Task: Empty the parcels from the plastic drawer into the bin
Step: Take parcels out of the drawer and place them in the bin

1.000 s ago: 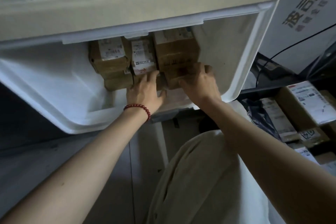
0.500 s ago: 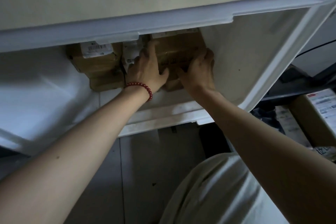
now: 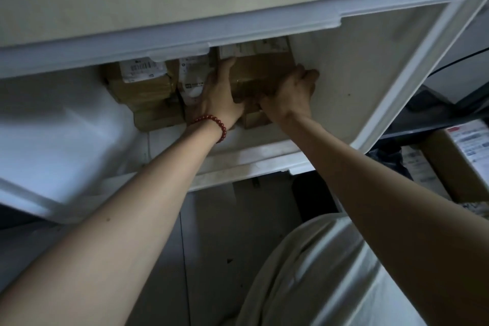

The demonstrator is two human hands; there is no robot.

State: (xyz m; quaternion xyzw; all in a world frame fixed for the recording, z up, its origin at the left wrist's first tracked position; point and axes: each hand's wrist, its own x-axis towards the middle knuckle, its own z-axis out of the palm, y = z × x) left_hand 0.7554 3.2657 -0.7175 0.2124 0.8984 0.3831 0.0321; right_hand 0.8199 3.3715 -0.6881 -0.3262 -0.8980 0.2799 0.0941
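- Forearms reach up and forward from the bottom of the view, over a pale garment (image 3: 330, 272) and a grey floor (image 3: 211, 246).
- A red bead bracelet (image 3: 213, 124) circles the left wrist.
- White plastic drawer (image 3: 370, 66) stands pulled out, its front rim nearest the camera.
- Left hand (image 3: 219, 98) presses flat against the left face of a brown cardboard parcel (image 3: 260, 71) at the drawer's back, fingers stretched upward, thumb under it.
- Right hand (image 3: 291, 92) curls round the same parcel's right edge; together both hands clasp it, though dim light blurs the fingertips.
- More labelled parcels (image 3: 143, 82) sit just left of it, touching.
- Off right, below the drawer, other boxes (image 3: 463, 156) lie in what may be the bin.
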